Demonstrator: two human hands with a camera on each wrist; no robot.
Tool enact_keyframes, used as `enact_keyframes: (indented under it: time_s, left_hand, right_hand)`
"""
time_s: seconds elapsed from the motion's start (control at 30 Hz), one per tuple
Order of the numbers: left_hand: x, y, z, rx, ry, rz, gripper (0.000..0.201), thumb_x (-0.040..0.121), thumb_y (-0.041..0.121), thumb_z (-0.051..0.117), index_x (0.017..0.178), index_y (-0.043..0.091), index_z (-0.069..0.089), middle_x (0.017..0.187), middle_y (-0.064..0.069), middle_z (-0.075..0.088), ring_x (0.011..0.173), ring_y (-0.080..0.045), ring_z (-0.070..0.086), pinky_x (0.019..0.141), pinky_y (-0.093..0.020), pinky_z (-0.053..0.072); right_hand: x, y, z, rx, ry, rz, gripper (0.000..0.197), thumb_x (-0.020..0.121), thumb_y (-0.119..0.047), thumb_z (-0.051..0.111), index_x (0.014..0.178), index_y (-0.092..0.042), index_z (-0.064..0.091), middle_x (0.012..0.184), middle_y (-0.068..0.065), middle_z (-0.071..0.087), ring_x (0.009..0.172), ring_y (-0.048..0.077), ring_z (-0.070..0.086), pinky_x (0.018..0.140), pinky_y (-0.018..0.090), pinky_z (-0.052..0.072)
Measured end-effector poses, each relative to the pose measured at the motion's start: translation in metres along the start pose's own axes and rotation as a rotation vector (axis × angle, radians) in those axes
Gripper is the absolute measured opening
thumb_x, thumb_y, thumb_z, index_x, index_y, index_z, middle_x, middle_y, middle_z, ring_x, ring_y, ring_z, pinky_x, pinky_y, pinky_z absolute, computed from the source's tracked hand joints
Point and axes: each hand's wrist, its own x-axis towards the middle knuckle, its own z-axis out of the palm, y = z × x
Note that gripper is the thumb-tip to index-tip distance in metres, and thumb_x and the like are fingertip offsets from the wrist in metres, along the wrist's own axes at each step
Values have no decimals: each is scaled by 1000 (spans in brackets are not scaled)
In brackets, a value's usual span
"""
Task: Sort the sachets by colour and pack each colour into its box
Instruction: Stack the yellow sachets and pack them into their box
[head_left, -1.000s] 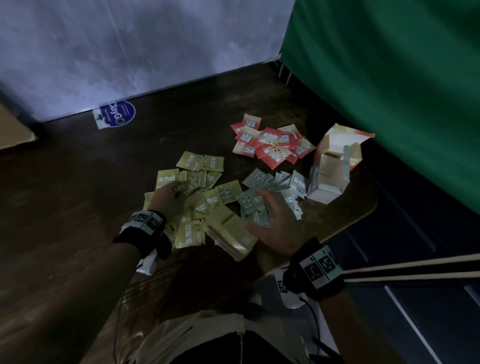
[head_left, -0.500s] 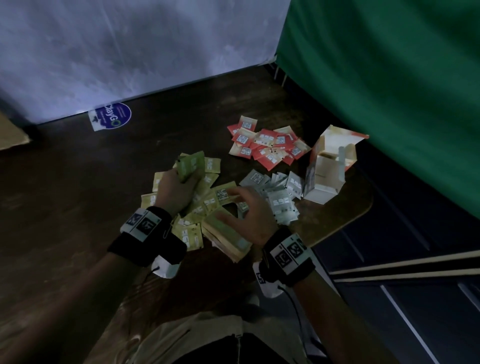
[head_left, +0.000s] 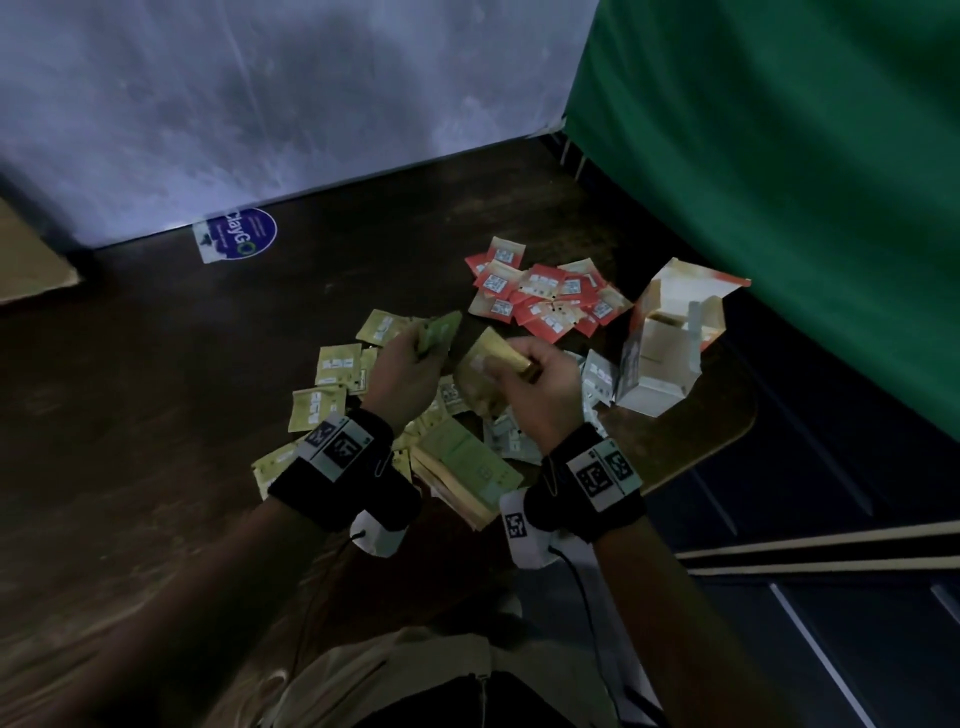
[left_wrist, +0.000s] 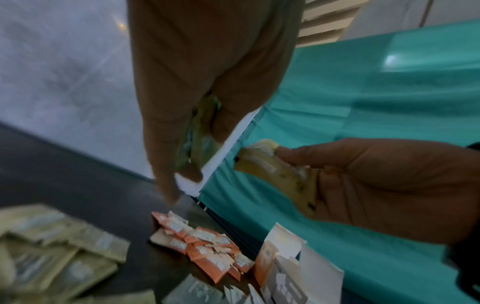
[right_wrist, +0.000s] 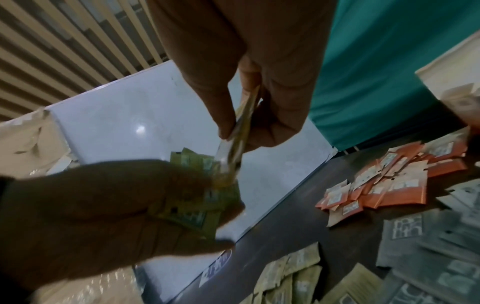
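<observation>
Both hands hover close together above the yellow sachet pile (head_left: 332, 364). My left hand (head_left: 426, 343) grips a small bunch of yellow-green sachets (head_left: 440, 330), seen between its fingers (left_wrist: 200, 131). My right hand (head_left: 511, 358) pinches a stack of yellow sachets (head_left: 483, 364) by one edge (right_wrist: 241, 127). Red sachets (head_left: 545, 301) lie heaped farther back. Grey sachets (head_left: 597, 376) lie under and right of my right hand. An open white-and-orange box (head_left: 670, 358) stands at the right. A flattened yellow-green box (head_left: 467, 467) lies near me.
The dark wooden table (head_left: 156, 415) ends in a rounded edge (head_left: 727, 447) just right of the box. A green cloth screen (head_left: 779, 182) rises behind it. A blue round sticker (head_left: 241, 234) lies by the white wall.
Both hands have risen off the pile and come together. The left lifted its yellow-green sachets; the right left the grey sachets and now holds a yellow stack.
</observation>
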Motion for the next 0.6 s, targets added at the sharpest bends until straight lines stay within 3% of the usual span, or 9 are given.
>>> enact_keyframes:
  time_s: [0.07, 0.17, 0.27, 0.37, 0.47, 0.53, 0.6]
  left_hand:
    - [-2, 6, 1, 165, -80, 75, 19, 90, 16, 56, 104, 8, 65, 98, -10, 67, 90, -26, 62, 81, -40, 52]
    - [-5, 14, 3, 209, -149, 163, 8, 86, 3, 55, 86, 3, 62, 73, -6, 61, 66, -17, 57, 63, -30, 46]
    - [-5, 20, 2, 139, -207, 157, 13, 81, -3, 56, 78, 9, 60, 66, -5, 60, 50, -5, 56, 51, -22, 48]
    - [-8, 26, 2, 82, -345, 145, 16, 87, -3, 53, 86, 12, 59, 75, -7, 60, 61, -15, 56, 55, -23, 47]
    - [-10, 30, 5, -181, -411, 26, 23, 95, 2, 42, 96, 20, 56, 88, -6, 58, 78, -20, 55, 67, -28, 45]
    - [-8, 29, 9, -375, -374, -4, 26, 99, 11, 39, 105, 30, 56, 100, -3, 62, 91, -20, 60, 78, -32, 48]
    - [-6, 27, 14, -464, -373, 12, 20, 98, 22, 45, 110, 32, 58, 109, 0, 66, 105, -23, 62, 87, -36, 50]
  right_hand:
    - [6, -5, -7, 19, -19, -3, 8, 83, -12, 70, 89, -17, 67, 75, -5, 65, 69, 7, 62, 63, 24, 53]
    - [14, -9, -8, 8, -78, 13, 13, 86, -10, 66, 91, -22, 63, 90, 5, 66, 85, 21, 65, 73, 35, 57]
    - [20, -10, -8, -16, -75, 36, 14, 86, -6, 65, 91, -18, 62, 89, 4, 62, 83, 19, 61, 70, 32, 56]
    - [22, -13, -10, 45, -33, 65, 18, 82, -1, 68, 82, -18, 63, 81, -1, 62, 73, 11, 60, 61, 21, 53]
    - [28, -10, -13, 150, 99, 180, 26, 78, 0, 72, 78, -25, 64, 86, 4, 66, 80, 20, 64, 73, 34, 57]
    - [29, -10, -18, 277, 172, 280, 19, 78, 0, 72, 87, -16, 67, 92, 9, 68, 89, 26, 65, 82, 41, 56]
    - [26, -9, -19, 414, 154, 361, 22, 79, -1, 71, 101, -3, 67, 96, 14, 70, 89, 29, 67, 78, 41, 57]
